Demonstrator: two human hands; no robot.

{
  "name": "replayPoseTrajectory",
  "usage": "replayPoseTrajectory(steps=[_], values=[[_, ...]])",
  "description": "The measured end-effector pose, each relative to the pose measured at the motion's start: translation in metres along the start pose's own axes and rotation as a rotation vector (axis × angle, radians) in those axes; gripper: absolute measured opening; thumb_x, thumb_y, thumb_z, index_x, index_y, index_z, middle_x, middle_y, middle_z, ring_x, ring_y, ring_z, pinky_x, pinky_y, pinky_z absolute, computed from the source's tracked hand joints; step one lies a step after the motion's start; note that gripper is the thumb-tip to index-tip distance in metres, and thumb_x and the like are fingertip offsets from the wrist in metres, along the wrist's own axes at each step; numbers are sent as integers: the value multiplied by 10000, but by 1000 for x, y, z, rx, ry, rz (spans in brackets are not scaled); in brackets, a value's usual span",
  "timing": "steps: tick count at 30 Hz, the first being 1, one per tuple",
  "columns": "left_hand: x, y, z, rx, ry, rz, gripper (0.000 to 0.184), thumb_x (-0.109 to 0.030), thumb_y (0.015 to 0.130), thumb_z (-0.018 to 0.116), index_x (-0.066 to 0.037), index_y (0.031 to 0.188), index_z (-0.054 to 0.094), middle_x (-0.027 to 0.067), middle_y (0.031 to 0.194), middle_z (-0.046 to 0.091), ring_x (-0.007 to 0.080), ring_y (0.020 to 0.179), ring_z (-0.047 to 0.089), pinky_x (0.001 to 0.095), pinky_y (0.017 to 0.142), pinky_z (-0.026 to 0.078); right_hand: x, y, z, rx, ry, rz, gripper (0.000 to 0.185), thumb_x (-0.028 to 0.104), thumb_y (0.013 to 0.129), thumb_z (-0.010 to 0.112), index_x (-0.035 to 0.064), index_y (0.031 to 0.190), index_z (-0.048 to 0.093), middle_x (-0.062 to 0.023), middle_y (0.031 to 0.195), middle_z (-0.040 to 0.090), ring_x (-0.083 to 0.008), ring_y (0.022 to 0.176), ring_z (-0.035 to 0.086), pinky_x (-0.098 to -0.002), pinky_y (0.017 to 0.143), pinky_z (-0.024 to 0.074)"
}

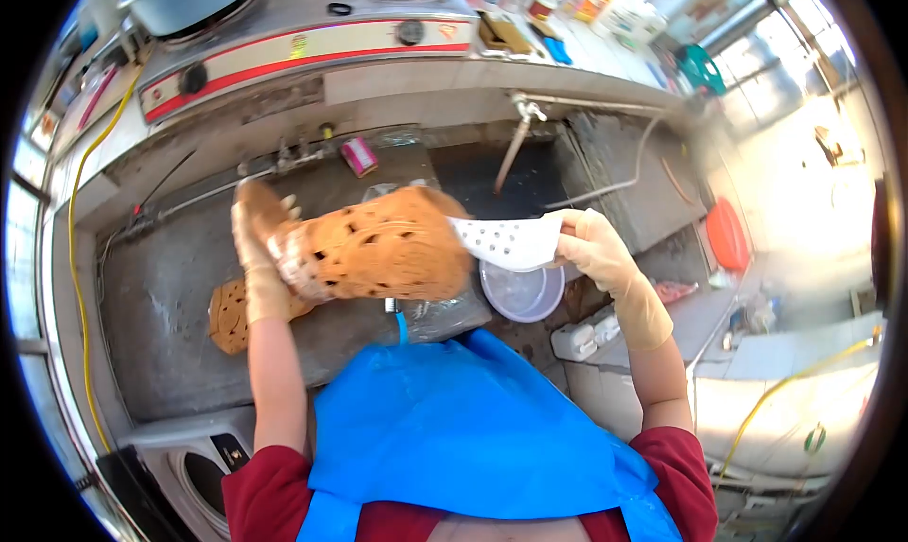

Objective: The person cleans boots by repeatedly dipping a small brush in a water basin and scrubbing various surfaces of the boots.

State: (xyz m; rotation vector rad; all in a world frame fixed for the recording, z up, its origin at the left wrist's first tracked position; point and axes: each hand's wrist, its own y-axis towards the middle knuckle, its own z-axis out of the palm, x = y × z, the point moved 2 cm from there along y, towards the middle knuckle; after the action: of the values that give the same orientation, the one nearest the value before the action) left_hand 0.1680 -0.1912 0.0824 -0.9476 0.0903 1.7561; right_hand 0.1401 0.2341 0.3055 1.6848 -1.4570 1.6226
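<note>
My gloved left hand (pixel 253 241) grips the left end of a brown clog (pixel 378 247) full of cut-out holes, held above the sink counter. My gloved right hand (pixel 598 249) pinches the right end of a white piece with grey dots (pixel 508 240). The other end of that white piece meets the clog's right end; whether it goes inside, I cannot tell. A second brown holed clog (pixel 229 321) lies on the counter below my left wrist. Under the held clog, a brush with a blue handle (pixel 402 327) is partly hidden.
A white basin (pixel 523 294) stands below the white piece. Behind are a pink box (pixel 359 156), a tap (pixel 530 111), a dark sink basin (pixel 515 168) and a gas stove (pixel 312 45). A washing machine (pixel 184 452) is at the lower left, a red basin (pixel 726 235) to the right.
</note>
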Motion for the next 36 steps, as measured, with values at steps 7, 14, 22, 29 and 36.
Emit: replayPoseTrajectory(steps=[7, 14, 22, 29, 36], values=[[-79, -49, -103, -165, -102, 155, 904, -766, 828, 458, -83, 1419, 424, 201, 1307, 562, 353, 1167, 561, 508, 996, 489, -74, 0, -16, 70, 529, 85, 475, 244, 874, 723, -23, 1240, 582, -108, 1078, 690, -187, 915, 702, -302, 752, 597], [-121, -133, -206, -642, -160, 575, 831, -728, 904, 354, -76, 1410, 453, 136, 1398, 505, 321, 1302, 462, 488, 1106, 383, -105, 110, 131, 260, 507, 277, 375, 157, 937, 622, -48, 1241, 545, -131, 1142, 654, -189, 953, 677, -311, 799, 578], [-141, -229, -266, -740, -219, 768, 784, -682, 948, 245, -86, 1411, 456, 123, 1406, 507, 332, 1286, 482, 497, 1098, 391, -83, 218, 342, 258, 141, -146, 503, 91, 901, 661, -49, 1349, 477, -109, 1081, 650, -143, 825, 636, -275, 714, 533], [-130, -276, -259, -757, -268, 737, 762, -689, 928, 365, -108, 1408, 476, 109, 1395, 522, 333, 1275, 495, 503, 1081, 408, -109, 174, 394, 18, -791, -132, 576, 210, 835, 690, 8, 1319, 453, -226, 1229, 554, -366, 1149, 556, -476, 950, 463], [-126, -298, -255, -810, -366, 682, 695, -647, 953, 386, -128, 1405, 482, 99, 1422, 494, 325, 1287, 472, 513, 1100, 382, -139, 149, 456, 291, -925, -662, 667, 301, 768, 746, 55, 1312, 447, -173, 1183, 510, -360, 1120, 515, -470, 935, 450]])
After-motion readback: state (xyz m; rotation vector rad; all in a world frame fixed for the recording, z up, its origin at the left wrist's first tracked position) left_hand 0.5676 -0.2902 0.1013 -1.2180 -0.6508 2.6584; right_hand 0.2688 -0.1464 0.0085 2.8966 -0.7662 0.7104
